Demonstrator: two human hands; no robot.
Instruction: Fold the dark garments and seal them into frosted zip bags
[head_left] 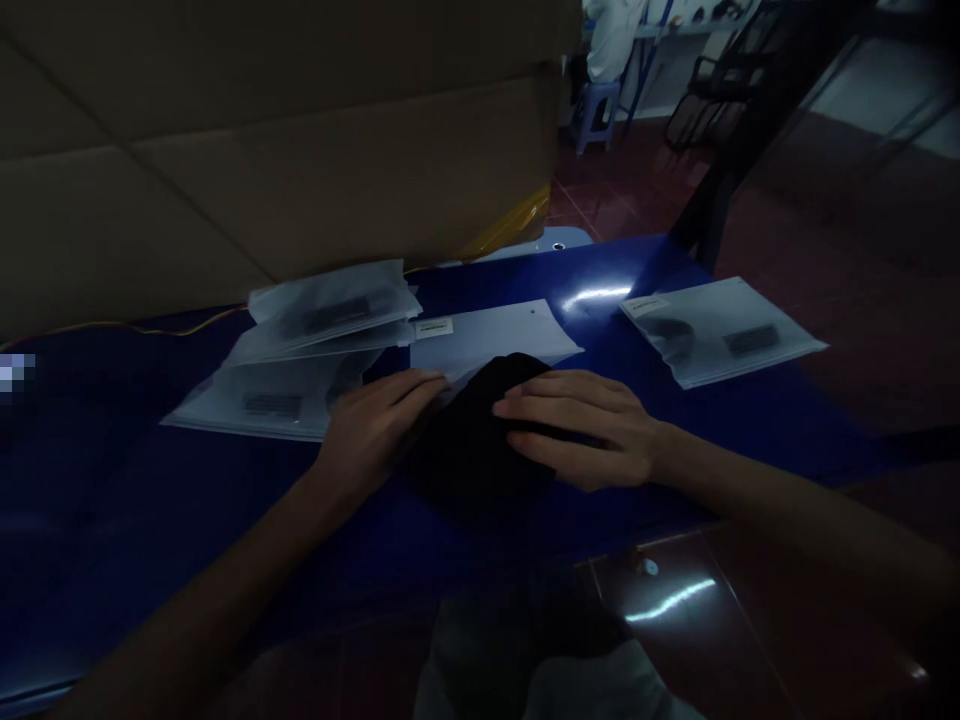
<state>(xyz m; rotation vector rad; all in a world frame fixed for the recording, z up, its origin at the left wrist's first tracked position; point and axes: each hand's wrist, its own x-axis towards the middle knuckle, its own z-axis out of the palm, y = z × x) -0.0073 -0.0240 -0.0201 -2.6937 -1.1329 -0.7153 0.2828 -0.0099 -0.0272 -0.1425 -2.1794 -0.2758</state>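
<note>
A black, rounded, soft-looking item point(484, 440) lies at the front of the blue table, too dark to show its exact kind. Behind it, a frosted plastic bag point(495, 335) with a small white label lies flat, its near edge against the black item. My left hand point(382, 415) is closed at the left, fingers together where the bag's edge meets the item; what exactly they pinch is partly hidden. From the right, my right hand point(581, 425) rests over the item, fingers curved onto its top and thumb side out of sight.
Several filled frosted bags point(277, 375) lie overlapping at the left, and another filled bag point(724, 335) lies at the right. A large cardboard box point(337, 180) stands along the table's point(135, 520) back. Beyond are a person point(615, 40) on a blue stool point(598, 115) and a dark chair point(731, 75).
</note>
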